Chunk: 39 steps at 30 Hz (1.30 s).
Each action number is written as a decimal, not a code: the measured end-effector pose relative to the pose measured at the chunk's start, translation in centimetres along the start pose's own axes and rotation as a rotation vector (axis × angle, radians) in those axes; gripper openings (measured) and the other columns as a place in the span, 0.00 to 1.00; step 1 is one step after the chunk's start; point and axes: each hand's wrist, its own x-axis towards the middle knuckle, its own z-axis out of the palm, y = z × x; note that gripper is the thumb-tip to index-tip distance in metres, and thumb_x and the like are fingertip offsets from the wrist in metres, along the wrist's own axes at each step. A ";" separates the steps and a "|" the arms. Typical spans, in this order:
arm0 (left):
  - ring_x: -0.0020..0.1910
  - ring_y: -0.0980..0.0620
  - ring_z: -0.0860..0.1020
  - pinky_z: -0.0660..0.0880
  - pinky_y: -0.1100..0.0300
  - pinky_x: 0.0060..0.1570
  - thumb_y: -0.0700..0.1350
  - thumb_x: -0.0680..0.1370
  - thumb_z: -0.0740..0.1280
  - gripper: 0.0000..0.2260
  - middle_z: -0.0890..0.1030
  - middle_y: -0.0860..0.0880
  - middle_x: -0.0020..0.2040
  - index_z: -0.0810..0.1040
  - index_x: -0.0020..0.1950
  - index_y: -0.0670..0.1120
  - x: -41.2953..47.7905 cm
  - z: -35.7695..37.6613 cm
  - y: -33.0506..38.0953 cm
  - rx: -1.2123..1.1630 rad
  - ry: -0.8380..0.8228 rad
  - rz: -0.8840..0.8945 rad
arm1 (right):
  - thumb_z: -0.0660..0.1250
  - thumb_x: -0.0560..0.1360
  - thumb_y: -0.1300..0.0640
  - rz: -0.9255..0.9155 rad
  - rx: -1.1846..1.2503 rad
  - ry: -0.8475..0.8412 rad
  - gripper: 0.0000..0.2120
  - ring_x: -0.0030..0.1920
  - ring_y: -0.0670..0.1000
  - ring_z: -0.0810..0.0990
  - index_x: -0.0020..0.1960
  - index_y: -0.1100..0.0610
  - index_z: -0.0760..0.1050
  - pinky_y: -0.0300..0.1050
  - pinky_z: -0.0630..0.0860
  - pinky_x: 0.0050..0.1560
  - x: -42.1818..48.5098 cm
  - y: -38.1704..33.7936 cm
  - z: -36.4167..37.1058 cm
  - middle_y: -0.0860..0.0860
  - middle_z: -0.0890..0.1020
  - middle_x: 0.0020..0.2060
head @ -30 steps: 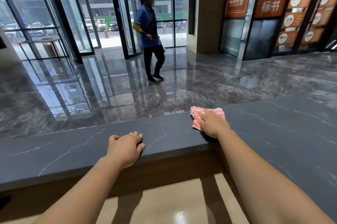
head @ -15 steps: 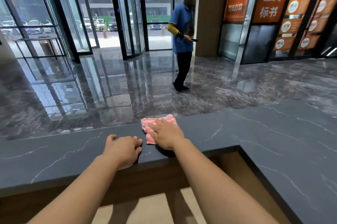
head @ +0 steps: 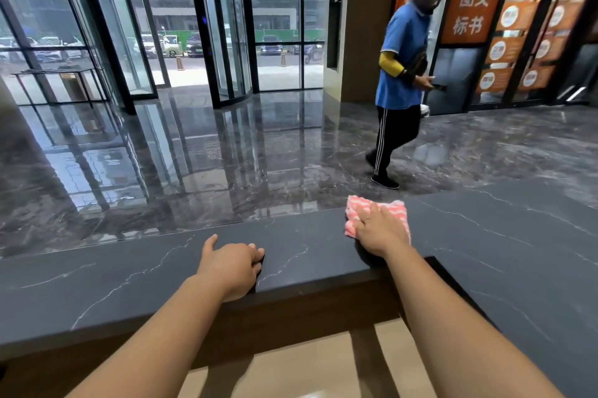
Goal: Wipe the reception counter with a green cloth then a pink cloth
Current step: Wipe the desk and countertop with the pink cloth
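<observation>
**Pink cloth under the palm, near the counter's corner**

While the right hand presses flat on the pink cloth, its fingers lie spread and nearly straight, pinning the fabric to the stone with the palm, not pinching it. That flat grip probably suits wiping: the weight goes down through the whole hand, so the cloth can slide without bunching. The left hand sits on the near edge of the reception counter, fingers curled loosely under and holding nothing; it seems to be there as a brace for the body during the reach.

The cloth lies on the dark, white-veined countertop close to its far edge, just where the surface bends into its right-hand wing. It is pink with paler stripes, crumpled into a rough pad, with its upper corners showing beyond the fingertips and the rest hidden under the hand. No green cloth is in view, so this looks like the second pass of the task.

Beyond the counter, a person in a blue shirt and a yellow helmet walks across the glossy marble floor, well apart from the work.
</observation>
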 end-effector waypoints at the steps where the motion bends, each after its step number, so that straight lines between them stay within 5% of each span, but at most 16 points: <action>1: 0.73 0.55 0.64 0.39 0.45 0.73 0.48 0.84 0.51 0.19 0.62 0.57 0.76 0.64 0.75 0.58 0.1 -0.1 -0.1 0.007 0.001 0.008 | 0.48 0.83 0.47 -0.016 0.007 0.018 0.24 0.78 0.55 0.50 0.79 0.46 0.53 0.53 0.52 0.75 -0.9 -1.0 0.5 0.52 0.51 0.79; 10: 0.74 0.55 0.63 0.38 0.44 0.73 0.40 0.81 0.54 0.24 0.64 0.57 0.75 0.62 0.75 0.59 -0.1 0.0 -1.2 0.043 0.064 0.065 | 0.52 0.83 0.49 -0.008 0.179 0.203 0.25 0.79 0.56 0.45 0.78 0.47 0.51 0.54 0.44 0.78 -10.3 -9.9 4.5 0.51 0.49 0.79; 19: 0.75 0.58 0.58 0.37 0.44 0.74 0.39 0.81 0.54 0.26 0.61 0.60 0.76 0.60 0.76 0.61 -0.3 1.4 -3.2 -0.030 0.140 0.149 | 0.59 0.80 0.54 0.442 0.477 0.300 0.38 0.75 0.61 0.28 0.78 0.60 0.37 0.58 0.38 0.76 -10.2 -8.7 4.3 0.60 0.32 0.76; 25: 0.75 0.59 0.58 0.38 0.44 0.74 0.39 0.81 0.54 0.26 0.60 0.60 0.76 0.58 0.77 0.60 -0.1 2.2 -3.5 -0.022 0.214 0.194 | 0.58 0.81 0.57 0.674 0.799 0.421 0.36 0.74 0.62 0.27 0.79 0.60 0.37 0.58 0.49 0.76 -8.3 -7.0 2.7 0.59 0.28 0.74; 31: 0.76 0.61 0.53 0.34 0.46 0.72 0.35 0.78 0.57 0.31 0.57 0.59 0.77 0.57 0.77 0.58 -1.3 1.5 -6.3 -0.014 0.298 0.241 | 0.57 0.81 0.60 0.708 1.067 0.422 0.38 0.74 0.61 0.27 0.77 0.55 0.31 0.56 0.52 0.77 -9.2 -10.4 3.2 0.55 0.24 0.72; 39: 0.75 0.62 0.53 0.39 0.49 0.72 0.36 0.77 0.60 0.31 0.59 0.60 0.76 0.59 0.76 0.59 -6.1 2.8 -17.0 -0.058 0.337 0.164 | 0.55 0.81 0.61 0.593 1.123 0.353 0.39 0.74 0.61 0.26 0.76 0.56 0.27 0.52 0.47 0.76 -13.7 -22.5 5.7 0.57 0.21 0.70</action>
